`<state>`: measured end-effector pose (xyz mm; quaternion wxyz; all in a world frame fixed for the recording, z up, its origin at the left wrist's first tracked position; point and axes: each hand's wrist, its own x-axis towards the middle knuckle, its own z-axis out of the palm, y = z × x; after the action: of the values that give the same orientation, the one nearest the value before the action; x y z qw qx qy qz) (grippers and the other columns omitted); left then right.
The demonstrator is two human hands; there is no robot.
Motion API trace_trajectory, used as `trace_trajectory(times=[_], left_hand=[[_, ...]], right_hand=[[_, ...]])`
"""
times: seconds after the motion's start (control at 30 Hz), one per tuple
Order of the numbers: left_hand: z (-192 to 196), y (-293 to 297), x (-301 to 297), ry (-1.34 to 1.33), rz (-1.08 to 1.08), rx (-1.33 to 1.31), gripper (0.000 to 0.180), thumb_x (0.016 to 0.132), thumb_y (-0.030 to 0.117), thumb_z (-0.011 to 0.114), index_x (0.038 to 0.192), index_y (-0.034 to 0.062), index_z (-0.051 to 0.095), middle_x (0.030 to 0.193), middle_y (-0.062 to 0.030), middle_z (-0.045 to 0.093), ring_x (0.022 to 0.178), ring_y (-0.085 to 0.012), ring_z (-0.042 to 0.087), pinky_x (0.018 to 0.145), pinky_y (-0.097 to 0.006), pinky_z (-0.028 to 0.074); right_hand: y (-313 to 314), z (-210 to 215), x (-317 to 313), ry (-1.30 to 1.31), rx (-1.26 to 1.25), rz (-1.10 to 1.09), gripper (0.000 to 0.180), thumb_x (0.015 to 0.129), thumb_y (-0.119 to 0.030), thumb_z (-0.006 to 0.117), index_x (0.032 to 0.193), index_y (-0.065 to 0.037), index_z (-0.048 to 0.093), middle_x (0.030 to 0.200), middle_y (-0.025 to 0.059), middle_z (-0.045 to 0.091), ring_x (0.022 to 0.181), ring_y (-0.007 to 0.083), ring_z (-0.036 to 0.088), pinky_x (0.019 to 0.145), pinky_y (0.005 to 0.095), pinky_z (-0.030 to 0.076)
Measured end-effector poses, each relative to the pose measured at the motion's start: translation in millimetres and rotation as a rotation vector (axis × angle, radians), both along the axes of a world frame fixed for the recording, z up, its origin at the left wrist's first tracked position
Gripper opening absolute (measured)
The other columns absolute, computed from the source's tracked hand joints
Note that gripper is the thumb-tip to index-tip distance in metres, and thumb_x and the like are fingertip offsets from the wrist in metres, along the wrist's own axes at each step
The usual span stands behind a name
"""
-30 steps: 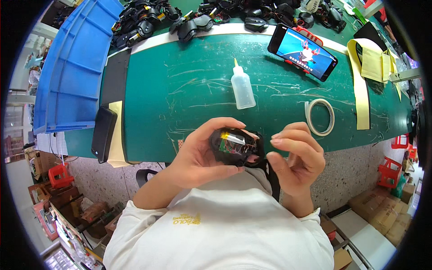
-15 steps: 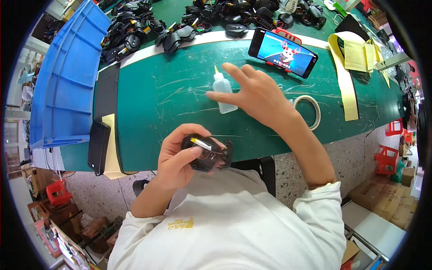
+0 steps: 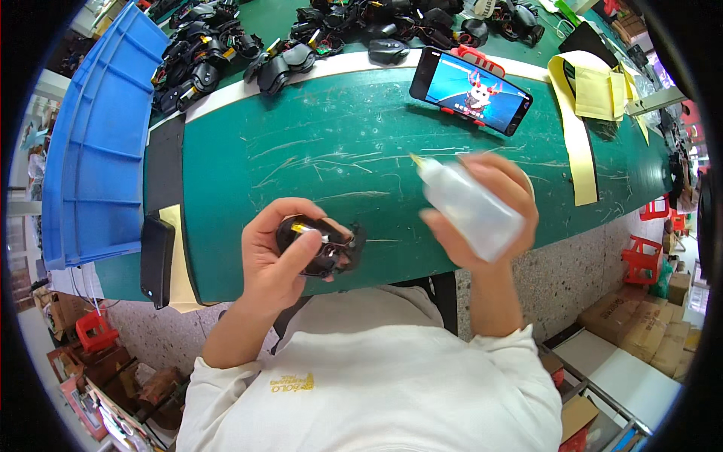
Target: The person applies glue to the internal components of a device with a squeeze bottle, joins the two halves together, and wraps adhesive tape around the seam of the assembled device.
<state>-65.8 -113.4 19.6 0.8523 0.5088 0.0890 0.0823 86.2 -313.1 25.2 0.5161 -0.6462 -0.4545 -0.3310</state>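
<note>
My left hand (image 3: 275,252) is closed around a black plastic housing (image 3: 320,245), curved, with its inside facing up. Thin wires and a silver part with a yellow end show there, beside my thumb. To the right, my right hand (image 3: 489,215) grips a translucent white squeeze bottle (image 3: 474,211) in the air over the table. The bottle lies tilted, its yellow pointed nozzle (image 3: 416,160) toward the upper left, and is slightly blurred. A gap separates the nozzle from the housing.
A phone (image 3: 471,90) with a lit screen leans on a red stand at the back. Behind lie several black housings (image 3: 279,68) with wires. A blue bin (image 3: 98,151) stands left, near a dark phone-like slab (image 3: 156,260). Yellow paper (image 3: 576,143) lies right on the green table (image 3: 324,143).
My right hand has taken hold of the squeeze bottle, lifted it off the table and drawn it nearer and to the right. My left hand has shifted slightly left with the housing.
</note>
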Motion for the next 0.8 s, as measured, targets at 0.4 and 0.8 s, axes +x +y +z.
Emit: trace_trajectory(times=[0.4, 0.8], left_hand=[[-30, -30, 9, -0.039, -0.071, 0.347, 0.021, 0.087, 0.003, 0.065, 0.104, -0.0011, 0.054, 0.092, -0.0208, 0.069, 0.067, -0.0147, 0.067, 0.053, -0.024, 0.052], [-34, -38, 7, -0.074, -0.02, 0.297, 0.02, 0.09, 0.011, 0.059, 0.104, -0.0035, 0.057, 0.092, -0.0169, 0.069, 0.081, -0.0181, 0.068, 0.071, -0.028, 0.054]], right_hand=[[-37, -62, -48, 0.939, 0.476, 0.194, 0.059, 0.077, -0.029, 0.082, 0.119, 0.003, 0.052, 0.109, 0.0167, 0.055, 0.078, 0.0158, 0.058, 0.062, 0.0245, 0.048], [-29, -56, -54, 1.01, 0.466, 0.318, 0.061, 0.084, -0.031, 0.074, 0.123, 0.006, 0.046, 0.115, 0.0211, 0.05, 0.081, 0.0147, 0.061, 0.053, 0.019, 0.054]])
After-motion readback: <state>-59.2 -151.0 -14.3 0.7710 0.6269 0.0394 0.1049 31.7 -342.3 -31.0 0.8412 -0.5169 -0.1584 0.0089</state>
